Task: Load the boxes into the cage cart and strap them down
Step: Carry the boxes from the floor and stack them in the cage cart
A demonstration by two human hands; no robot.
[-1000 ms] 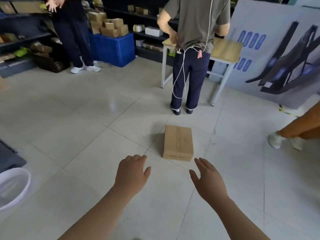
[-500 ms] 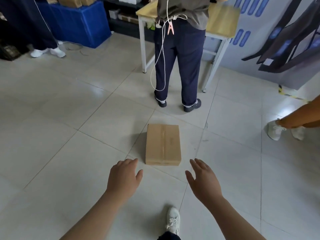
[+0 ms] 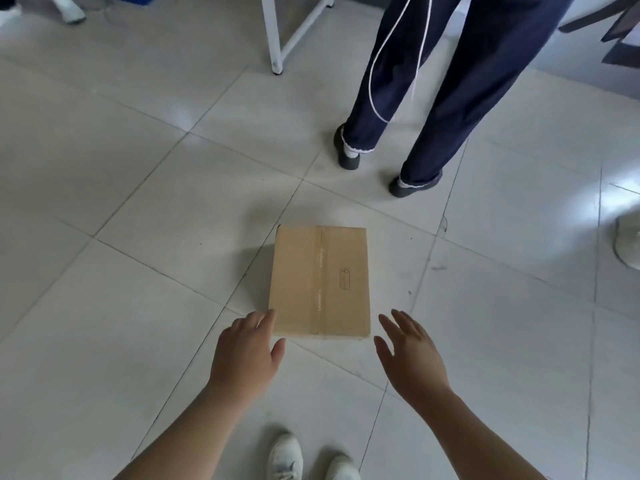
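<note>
A flat brown cardboard box point(image 3: 320, 282), taped down its middle, lies on the pale tiled floor in front of me. My left hand point(image 3: 246, 355) hovers at its near left corner, fingertips close to the box edge, fingers spread and holding nothing. My right hand point(image 3: 410, 355) is just off the near right corner, also open and clear of the box. No cage cart or strap is in view.
A person in dark blue trousers point(image 3: 446, 81) stands just beyond the box with a white cord hanging down. A white table leg point(image 3: 272, 36) stands at the back. Another person's white shoe point(image 3: 628, 242) is at the right edge. My own white shoes point(image 3: 287, 457) show below.
I have stepped closer and tilted my view down; the box now lies nearer and larger. Both hands have reached forward to its near corners.
</note>
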